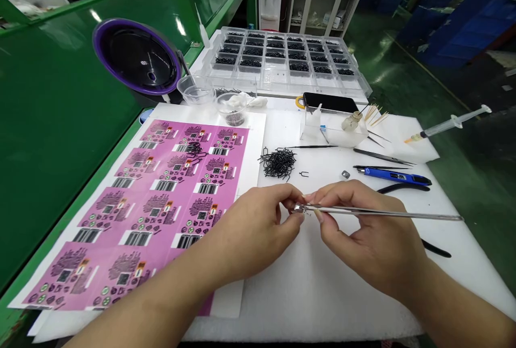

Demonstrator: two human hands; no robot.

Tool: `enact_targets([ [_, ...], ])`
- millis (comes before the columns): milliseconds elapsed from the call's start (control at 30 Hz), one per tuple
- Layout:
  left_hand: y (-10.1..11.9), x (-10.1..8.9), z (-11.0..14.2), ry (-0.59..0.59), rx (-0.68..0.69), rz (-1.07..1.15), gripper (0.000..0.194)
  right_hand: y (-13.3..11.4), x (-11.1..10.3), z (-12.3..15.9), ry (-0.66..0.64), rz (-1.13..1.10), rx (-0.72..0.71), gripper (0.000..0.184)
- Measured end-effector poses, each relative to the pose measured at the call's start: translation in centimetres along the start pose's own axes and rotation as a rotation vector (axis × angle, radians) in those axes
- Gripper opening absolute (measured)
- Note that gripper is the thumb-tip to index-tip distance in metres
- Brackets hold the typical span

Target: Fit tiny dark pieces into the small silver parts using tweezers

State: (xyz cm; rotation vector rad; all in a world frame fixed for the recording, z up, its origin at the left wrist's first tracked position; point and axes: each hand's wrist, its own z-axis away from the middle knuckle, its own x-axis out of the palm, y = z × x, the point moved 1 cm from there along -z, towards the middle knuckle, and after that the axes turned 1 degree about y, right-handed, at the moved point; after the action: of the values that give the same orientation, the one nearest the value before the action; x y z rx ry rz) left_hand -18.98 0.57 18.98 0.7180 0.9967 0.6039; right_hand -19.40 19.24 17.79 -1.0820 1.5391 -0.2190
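Between thumb and forefinger, my left hand [258, 230] pinches a tiny shiny metal piece [299, 208]; its exact kind is too small to make out. My right hand [366, 235] is closed on a pair of long silver tweezers [387, 213], whose tips meet the piece at the left fingertips. Just beyond the hands lies a heap of small black forked pieces [279, 163]. One loose black forked piece [303, 174] sits right of the heap, and a small grey metal block [345, 174] rests farther right.
Pink printed sheets [133, 197] cover the left side, with more black pieces on them. A compartment tray [278, 77] stands at the back. A blue utility knife [397, 176], a phone [329, 102], a clear holder [334, 132] and a syringe [443, 125] lie right. A purple-rimmed black bowl [139, 58] tilts back left.
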Motion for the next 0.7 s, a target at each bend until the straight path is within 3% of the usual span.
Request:
enact_targets([
  [700, 0.36, -0.24, 0.12, -0.046, -0.029, 0.126, 0.019, 0.02, 0.10, 0.40, 0.097, -0.188, 0.008, 0.025],
])
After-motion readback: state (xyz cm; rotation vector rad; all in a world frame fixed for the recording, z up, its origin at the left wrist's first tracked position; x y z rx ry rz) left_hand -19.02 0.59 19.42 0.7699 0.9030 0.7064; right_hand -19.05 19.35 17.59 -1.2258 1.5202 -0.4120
